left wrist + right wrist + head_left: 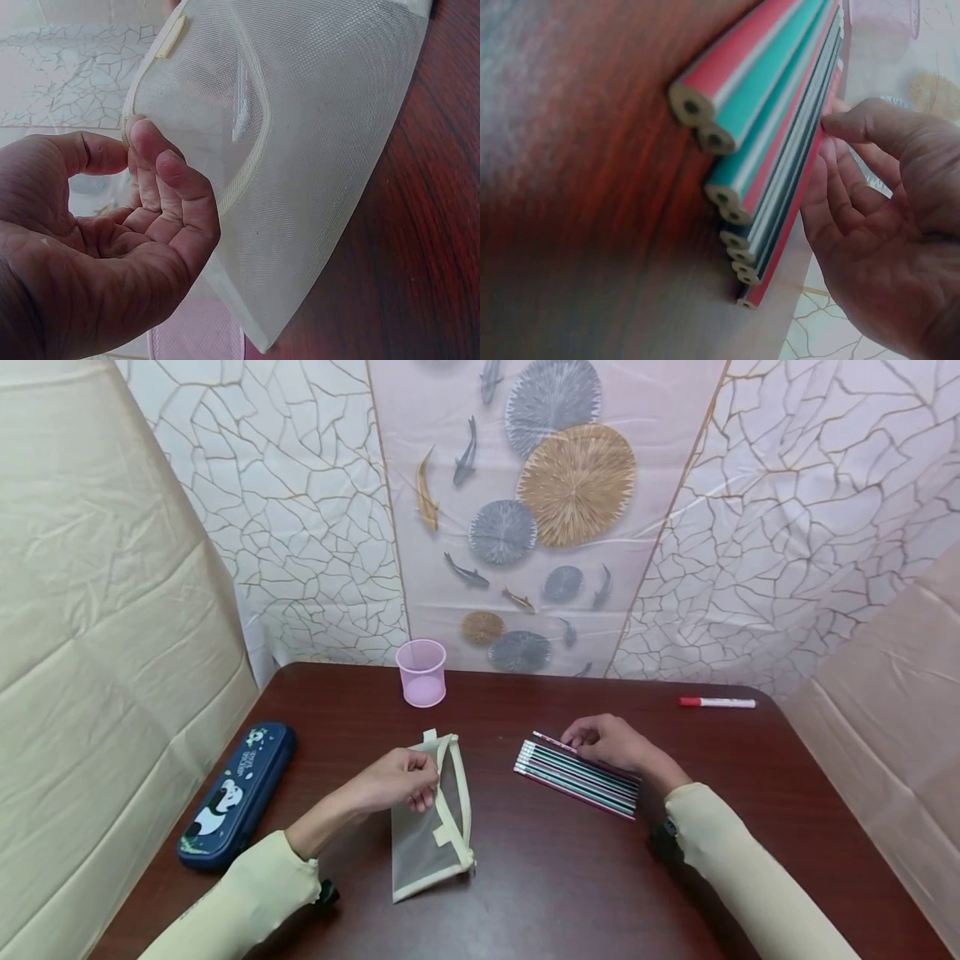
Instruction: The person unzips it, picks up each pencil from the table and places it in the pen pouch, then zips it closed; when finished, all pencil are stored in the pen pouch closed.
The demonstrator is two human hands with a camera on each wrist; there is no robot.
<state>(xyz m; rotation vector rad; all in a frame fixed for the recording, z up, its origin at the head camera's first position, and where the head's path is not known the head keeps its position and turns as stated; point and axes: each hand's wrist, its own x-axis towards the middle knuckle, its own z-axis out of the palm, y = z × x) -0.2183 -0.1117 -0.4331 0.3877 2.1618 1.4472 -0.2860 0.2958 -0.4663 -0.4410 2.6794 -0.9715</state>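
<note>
A cream mesh zip pouch (420, 856) lies on the table with its zipped side gaping. My left hand (393, 779) pinches the rim of that opening between thumb and fingertips; the left wrist view shows the mesh (322, 165) spread beside the fingers. To the right, several striped pencils (573, 781) lie side by side in a slanting row, white ends toward the pouch. At the row's far side, my right hand (615, 745) pinches a red pencil (784, 232) between thumb and fingers. The unsharpened ends of the pencils face the right wrist camera.
A dark blue pencil case (236, 797) with a panda picture lies at the left. Toward the back edge stands a pink mesh cup (422, 681). A red-capped white marker (717, 702) lies at the back right. Patterned cloth (315, 527) hangs behind the table (547, 893).
</note>
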